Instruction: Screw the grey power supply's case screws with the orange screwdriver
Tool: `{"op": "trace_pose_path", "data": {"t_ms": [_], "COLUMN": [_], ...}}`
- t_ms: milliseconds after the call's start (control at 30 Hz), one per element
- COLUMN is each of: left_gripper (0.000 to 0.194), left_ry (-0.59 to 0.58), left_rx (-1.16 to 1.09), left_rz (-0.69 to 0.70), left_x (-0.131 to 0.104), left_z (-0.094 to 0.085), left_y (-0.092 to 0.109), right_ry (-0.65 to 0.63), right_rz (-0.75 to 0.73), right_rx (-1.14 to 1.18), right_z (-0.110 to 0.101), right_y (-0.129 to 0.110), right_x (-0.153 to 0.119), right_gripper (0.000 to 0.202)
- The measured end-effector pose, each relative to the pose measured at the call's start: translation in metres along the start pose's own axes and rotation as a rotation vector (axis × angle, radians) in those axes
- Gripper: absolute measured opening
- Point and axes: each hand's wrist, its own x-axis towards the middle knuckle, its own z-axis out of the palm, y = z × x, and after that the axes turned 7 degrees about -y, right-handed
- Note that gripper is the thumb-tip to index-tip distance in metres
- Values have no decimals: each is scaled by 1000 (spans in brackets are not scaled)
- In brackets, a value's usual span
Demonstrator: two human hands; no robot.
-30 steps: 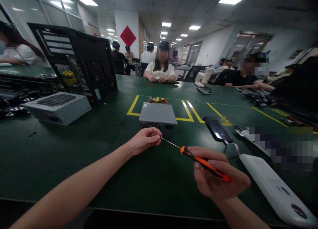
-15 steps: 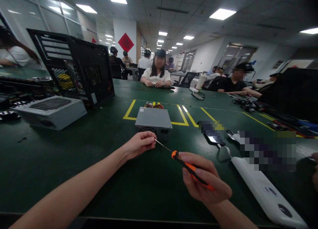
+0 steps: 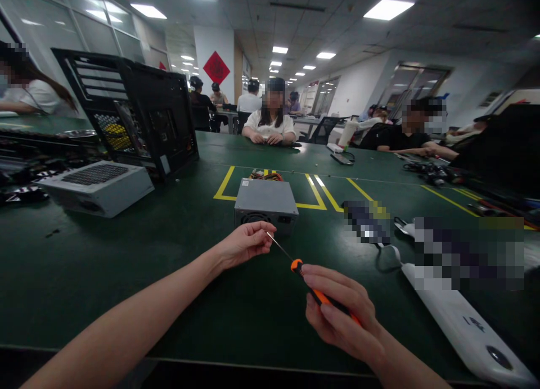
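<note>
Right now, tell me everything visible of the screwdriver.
The screwdriver has a thick orange-and-black handle, seemingly plastic or rubber, and a thin metal shaft. The right hand grips the handle, partly hiding it. The tool slants forward and left above the green table, its far end at the fingertips of the left hand. The tip's shape is too small to tell.

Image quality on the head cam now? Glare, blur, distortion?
Head view: ceiling lights blown out; dull sheen on the green table; wide-angle stretch towards the edges, black computer case leaning; pixelated patches hide faces and part of the phone; screwdriver readable, its tip unclear.
</note>
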Motion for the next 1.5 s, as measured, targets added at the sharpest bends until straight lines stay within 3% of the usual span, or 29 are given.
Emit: {"op": "trace_pose_path", "data": {"t_ms": [167, 367, 667, 1267, 1500], "left_gripper": [33, 27, 25, 28, 32], "left_ry": [23, 83, 103, 91, 94], "left_rx": [13, 131, 183, 197, 406], "left_rz": [-30, -126, -173, -154, -94], "left_x": [0, 2, 1, 1, 1], "left_z": [2, 2, 7, 9, 10], "left_y": [0, -4, -1, -2, -6], "right_ry": [90, 78, -11, -57, -74], "right_rz": [-46, -57, 45, 48, -1], "right_rx": [-61, -195, -310, -319, -384], "right_z": [2, -5, -4, 3, -1], "right_y": [4, 20, 34, 38, 35], "right_x": [-1, -3, -7, -13, -4], "right_gripper": [29, 29, 26, 28, 29]}}
